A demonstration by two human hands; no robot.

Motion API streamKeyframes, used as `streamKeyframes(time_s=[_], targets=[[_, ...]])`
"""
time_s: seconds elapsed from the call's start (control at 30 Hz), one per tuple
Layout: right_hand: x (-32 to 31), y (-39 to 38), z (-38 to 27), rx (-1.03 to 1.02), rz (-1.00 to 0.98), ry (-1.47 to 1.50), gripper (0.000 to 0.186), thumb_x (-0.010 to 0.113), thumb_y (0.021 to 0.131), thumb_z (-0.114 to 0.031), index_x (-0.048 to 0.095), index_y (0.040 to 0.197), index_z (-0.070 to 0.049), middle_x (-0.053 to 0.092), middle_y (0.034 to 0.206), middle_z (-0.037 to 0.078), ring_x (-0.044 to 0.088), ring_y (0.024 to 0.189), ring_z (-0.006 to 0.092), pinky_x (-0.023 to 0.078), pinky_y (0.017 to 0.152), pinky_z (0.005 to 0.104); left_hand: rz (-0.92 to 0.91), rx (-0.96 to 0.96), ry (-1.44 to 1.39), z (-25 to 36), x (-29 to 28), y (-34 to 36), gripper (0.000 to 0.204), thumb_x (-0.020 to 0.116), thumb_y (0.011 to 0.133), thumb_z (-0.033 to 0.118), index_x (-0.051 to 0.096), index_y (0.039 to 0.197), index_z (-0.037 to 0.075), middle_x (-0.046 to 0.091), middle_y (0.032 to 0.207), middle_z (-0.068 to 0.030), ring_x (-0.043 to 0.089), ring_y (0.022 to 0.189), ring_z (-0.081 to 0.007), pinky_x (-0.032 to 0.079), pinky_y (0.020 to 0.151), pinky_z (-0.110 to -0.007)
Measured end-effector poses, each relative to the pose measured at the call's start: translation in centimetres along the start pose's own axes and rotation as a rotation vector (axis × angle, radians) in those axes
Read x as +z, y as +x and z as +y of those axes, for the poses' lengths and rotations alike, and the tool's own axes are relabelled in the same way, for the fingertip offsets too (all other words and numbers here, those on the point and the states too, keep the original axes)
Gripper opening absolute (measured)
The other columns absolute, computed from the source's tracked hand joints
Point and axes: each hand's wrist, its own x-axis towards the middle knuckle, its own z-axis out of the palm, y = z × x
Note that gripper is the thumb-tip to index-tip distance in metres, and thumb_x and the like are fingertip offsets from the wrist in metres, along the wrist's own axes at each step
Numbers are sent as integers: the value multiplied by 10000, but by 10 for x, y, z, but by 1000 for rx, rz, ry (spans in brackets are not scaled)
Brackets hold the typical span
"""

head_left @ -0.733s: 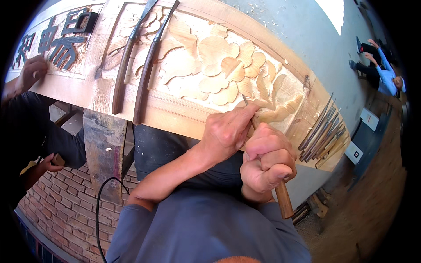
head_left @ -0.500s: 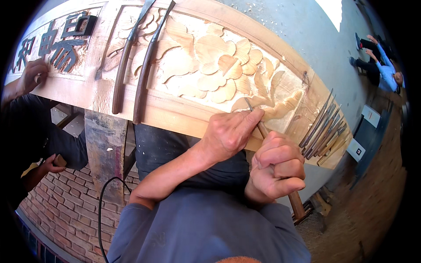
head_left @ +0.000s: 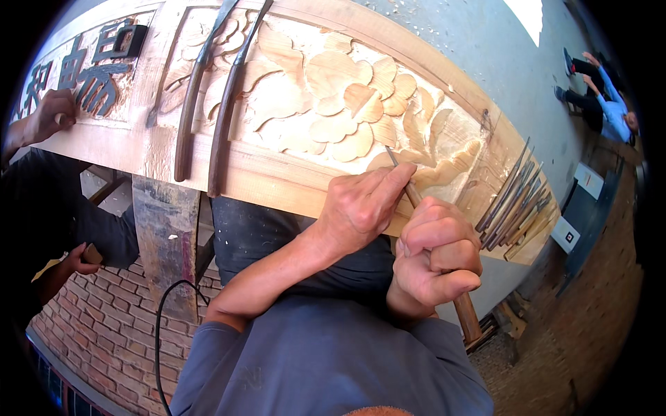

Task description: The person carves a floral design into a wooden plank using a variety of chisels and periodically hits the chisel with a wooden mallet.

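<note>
Both my hands are on one wood-handled carving chisel (head_left: pixel 412 195), held at a slant over the front edge of a pale carved wooden panel (head_left: pixel 277 182). My left hand (head_left: pixel 362 209) is closed on its shaft, the thumb and fingers close to the blade. My right hand (head_left: pixel 438 253) is wrapped in a fist round the handle, whose butt sticks out below. The narrow blade tip meets the lower part of the raised flower and leaf carving (head_left: pixel 354 104), beside the petals. Part of the handle is hidden by my fist.
Two long chisels (head_left: pixel 225 125) lie across the panel on the left. Several slim carving tools (head_left: pixel 513 201) lie at its right end. A co-worker's hand (head_left: pixel 55 114) rests by dark raised characters (head_left: pixel 104 83). Another person (head_left: pixel 610 111) is at far right. A cable (head_left: pixel 159 333) hangs below.
The chisel tip has shifted slightly away from me and to the left, with both my hands still gripping it. The panel appears a little further left in view.
</note>
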Motion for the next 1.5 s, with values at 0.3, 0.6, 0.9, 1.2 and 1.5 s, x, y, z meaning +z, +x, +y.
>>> streamKeyframes(time_s=[0.3,0.6,0.9,1.2,1.5], targets=[[0,23,-4,149,-44,-101,622,400,1245,-478,420,751,-101,552,627,85,418,474,144,343,491,297,12,-48,-23,1,5,6,478,819,871,-5,732,1340,-30,752,859,-118,741,690,-260,574,602,-375],[-7,8,-8,164,29,-54,625,434,1244,-428,394,725,-84,571,592,81,435,446,150,321,446,309,-62,8,41,-3,3,-5,474,797,872,-38,715,1338,-16,735,849,-100,729,686,-245,560,592,-375],[-14,9,-6,39,-48,72,663,457,1234,-473,447,710,-69,612,613,94,468,414,159,310,404,308,-72,52,79,1,1,-5,496,790,875,-39,715,1365,-26,737,867,-103,720,686,-239,557,585,-378],[-6,9,-2,72,-15,12,648,360,1244,-518,372,722,-135,536,588,57,406,419,131,272,430,290,-36,42,73,-2,3,-4,596,740,821,-36,670,1412,-55,699,878,-119,738,739,-258,586,617,-387],[3,13,1,91,29,-16,654,366,1243,-524,364,716,-136,539,590,64,400,428,134,281,444,302,50,8,71,-2,6,-1,475,795,858,-58,727,1328,-31,716,824,-98,703,655,-235,547,575,-376]])
